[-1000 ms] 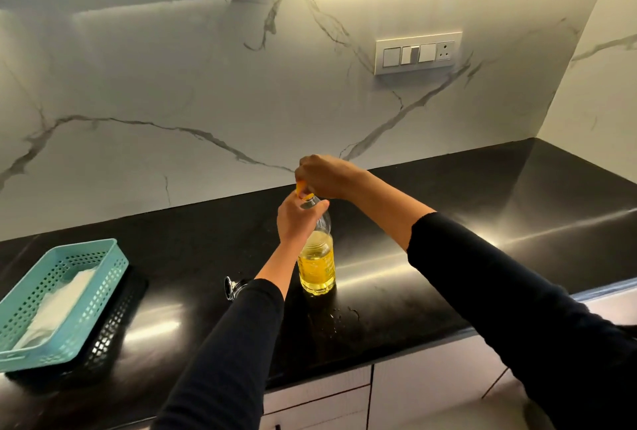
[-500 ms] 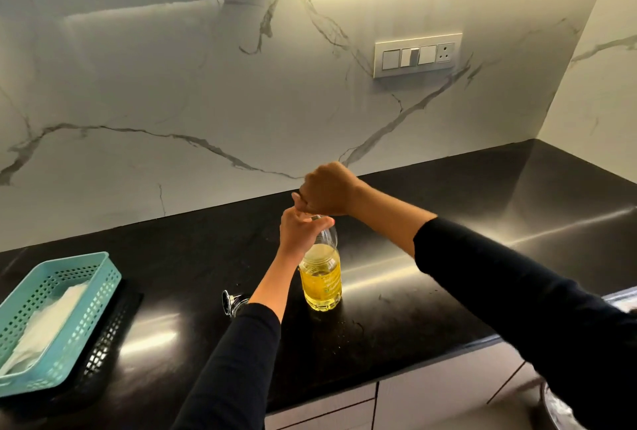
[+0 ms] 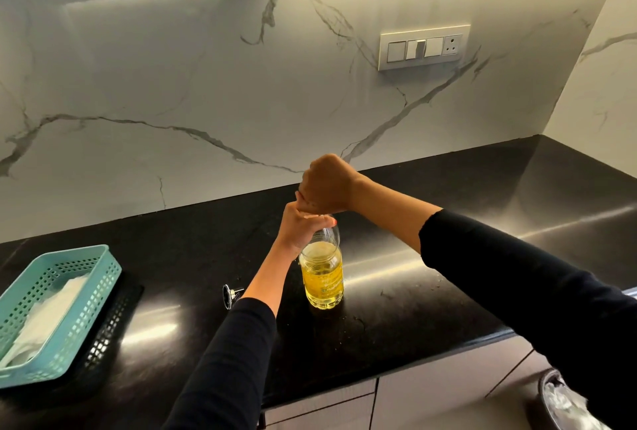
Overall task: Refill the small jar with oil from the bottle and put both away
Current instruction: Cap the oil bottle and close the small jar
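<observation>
Black glossy surface (image 3: pixel 431 257) runs under your outstretched, black-sleeved arms; a teal perforated plastic basket (image 3: pixel 86 309) sits far left. Your clear plastic bottle of yellow oil (image 3: pixel 323 283) stands upright mid-surface, your left hand (image 3: pixel 301 226) gripping its neck, your right hand (image 3: pixel 327 185) clenched over its top.

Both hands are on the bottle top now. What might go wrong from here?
1. The left hand holds only the neck of the bottle; twisting by the right hand may tip it and spill oil.
2. The counter by its base looks spotted, perhaps slick, so it might slide.
</observation>
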